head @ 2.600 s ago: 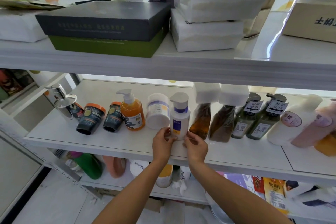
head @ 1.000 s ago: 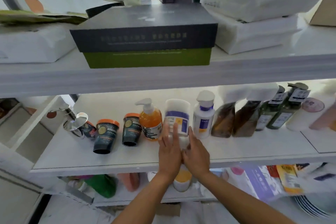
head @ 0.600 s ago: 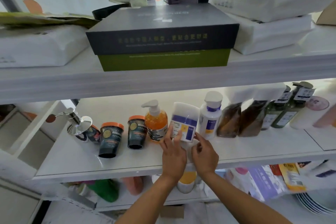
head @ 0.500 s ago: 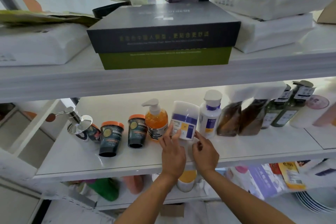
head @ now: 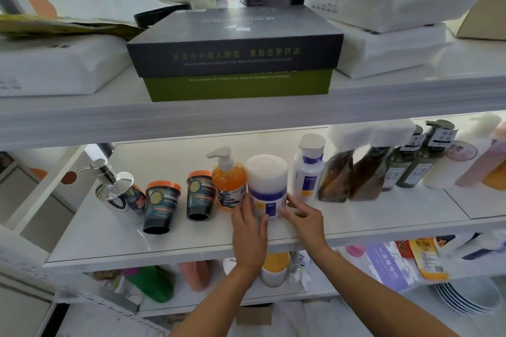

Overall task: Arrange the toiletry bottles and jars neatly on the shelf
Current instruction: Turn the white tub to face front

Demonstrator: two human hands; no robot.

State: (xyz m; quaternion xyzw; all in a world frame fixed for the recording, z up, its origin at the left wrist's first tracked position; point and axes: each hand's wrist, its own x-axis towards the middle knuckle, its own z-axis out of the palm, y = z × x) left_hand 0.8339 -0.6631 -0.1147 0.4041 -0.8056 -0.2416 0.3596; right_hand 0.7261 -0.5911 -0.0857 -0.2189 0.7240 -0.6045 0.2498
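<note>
The left hand (head: 250, 230) wraps the left side of the jar (head: 267, 186), thumb on the label, and the right hand (head: 305, 223) grips its lower right side with curled fingers. The jar stands upright near the front edge of the shelf (head: 383, 213), between the orange pump bottle (head: 228, 186) and a white bottle (head: 308, 175).

One wide-angle camera, worn on the head, faces the middle shelf (head: 109, 232) squarely and slightly downward from within arm's reach. The upper shelf (head: 246, 120) crosses the top half, seen from just above. The bent, blurred corners probably hide detail.
</note>
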